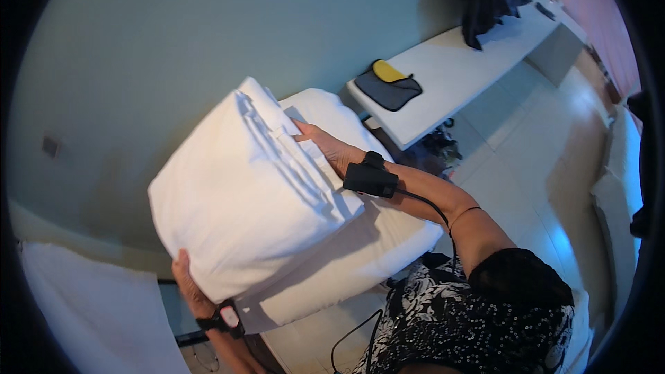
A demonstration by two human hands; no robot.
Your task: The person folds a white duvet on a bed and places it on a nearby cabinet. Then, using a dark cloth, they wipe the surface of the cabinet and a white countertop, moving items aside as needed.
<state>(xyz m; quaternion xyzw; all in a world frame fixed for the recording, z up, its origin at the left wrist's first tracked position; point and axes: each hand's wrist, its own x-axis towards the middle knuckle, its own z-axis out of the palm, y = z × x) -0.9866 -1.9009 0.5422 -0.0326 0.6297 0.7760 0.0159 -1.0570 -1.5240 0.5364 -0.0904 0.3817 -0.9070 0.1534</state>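
A thick bundle of folded white sheet [235, 194] is tilted between my two hands. My left hand [188, 282] grips its lower left edge, with the thumb showing on the outside and the other fingers hidden. At the opposite side, my right hand [325, 147] grips the layered folds, its fingertips partly tucked among them. Below and behind the bundle lies a second padded white piece of folded bedding [388, 239]. I cannot tell whether the two touch all along.
A white bench [443, 90] along the wall bears a grey and yellow cloth [391, 86] and a hanging dark garment [488, 0]. White fabric [90, 305] lies at lower left. Black cables run from my wrist devices. A pink curtain [603, 14] hangs far right.
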